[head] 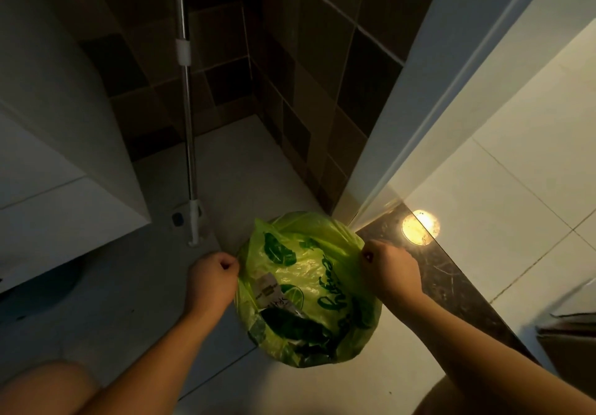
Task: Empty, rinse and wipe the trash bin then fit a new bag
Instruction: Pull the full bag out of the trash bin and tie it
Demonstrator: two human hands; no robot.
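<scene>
- The green plastic bag is sitting low in the head view, on the pale floor tiles beside the dark threshold strip; whether it is lining a bin cannot be told, since no bin wall is showing.
- The left hand is pinching the bag's edge at about 9 o'clock, fingers curled tight on the film.
- The right hand is gripping the opposite edge at about 2 o'clock, likewise clenched on plastic.
- The film is looking thin, soft and crinkly, probably light but slippery and easy to tear.
- Holding gathered rim folds, not single-layer film, is seeming safest.
- A mop pole is leaning at 11 o'clock.
</scene>
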